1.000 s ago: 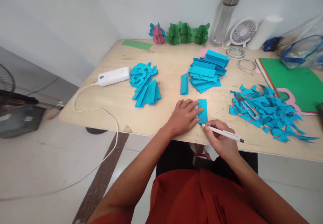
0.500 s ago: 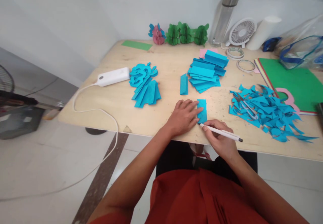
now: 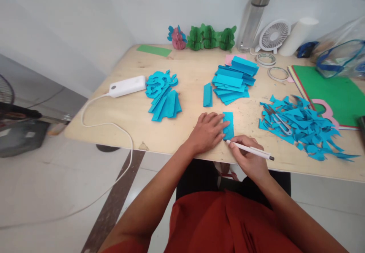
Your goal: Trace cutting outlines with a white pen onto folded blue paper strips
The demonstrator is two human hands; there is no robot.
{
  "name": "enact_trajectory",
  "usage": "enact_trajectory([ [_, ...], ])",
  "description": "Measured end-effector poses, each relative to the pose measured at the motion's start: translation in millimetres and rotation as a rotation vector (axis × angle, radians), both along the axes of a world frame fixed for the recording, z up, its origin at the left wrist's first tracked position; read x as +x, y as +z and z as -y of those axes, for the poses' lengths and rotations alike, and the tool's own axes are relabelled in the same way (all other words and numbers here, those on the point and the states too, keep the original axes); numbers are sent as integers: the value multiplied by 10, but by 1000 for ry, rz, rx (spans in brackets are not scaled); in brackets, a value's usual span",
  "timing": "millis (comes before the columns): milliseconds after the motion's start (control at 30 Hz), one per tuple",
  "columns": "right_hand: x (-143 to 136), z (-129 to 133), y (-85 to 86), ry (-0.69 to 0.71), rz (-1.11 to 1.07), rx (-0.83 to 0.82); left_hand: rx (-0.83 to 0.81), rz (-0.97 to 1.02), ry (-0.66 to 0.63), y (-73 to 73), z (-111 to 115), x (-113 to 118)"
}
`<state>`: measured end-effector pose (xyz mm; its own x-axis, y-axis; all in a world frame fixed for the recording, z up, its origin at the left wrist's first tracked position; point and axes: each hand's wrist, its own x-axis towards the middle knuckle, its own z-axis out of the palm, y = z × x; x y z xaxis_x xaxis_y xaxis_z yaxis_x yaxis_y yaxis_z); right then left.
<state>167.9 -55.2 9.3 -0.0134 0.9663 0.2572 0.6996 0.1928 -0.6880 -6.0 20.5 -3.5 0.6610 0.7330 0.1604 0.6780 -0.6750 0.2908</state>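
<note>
My left hand (image 3: pixel 209 131) lies flat with fingers spread, its fingertips pressing on a small blue paper rectangle (image 3: pixel 228 121) near the table's front edge. In my right hand (image 3: pixel 249 156) is a white pen (image 3: pixel 252 151), its tip at the lower edge of that paper. Part of the paper is hidden under my fingers. Just beyond it stands a single folded blue paper (image 3: pixel 208 95). A pile of folded blue papers (image 3: pixel 232 80) spreads behind that one.
Blue paper scraps (image 3: pixel 308 127) with a cutter (image 3: pixel 281 123) on top lie at right. Blue cut-outs (image 3: pixel 162 93) and a white power strip-like block (image 3: pixel 127 86) with a cable are at left. Paper figures (image 3: pixel 209 38), a bottle (image 3: pixel 253 21) and a small fan (image 3: pixel 274 36) line the wall.
Almost nothing differs. Both hands, the pen and the paper hold nearly the same places; the view has shifted very slightly.
</note>
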Motion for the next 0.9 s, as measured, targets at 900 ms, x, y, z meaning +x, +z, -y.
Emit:
enact_trajectory([
  [900,18,22,8,-53,22,33,4,-1,-2,-6,5,0],
])
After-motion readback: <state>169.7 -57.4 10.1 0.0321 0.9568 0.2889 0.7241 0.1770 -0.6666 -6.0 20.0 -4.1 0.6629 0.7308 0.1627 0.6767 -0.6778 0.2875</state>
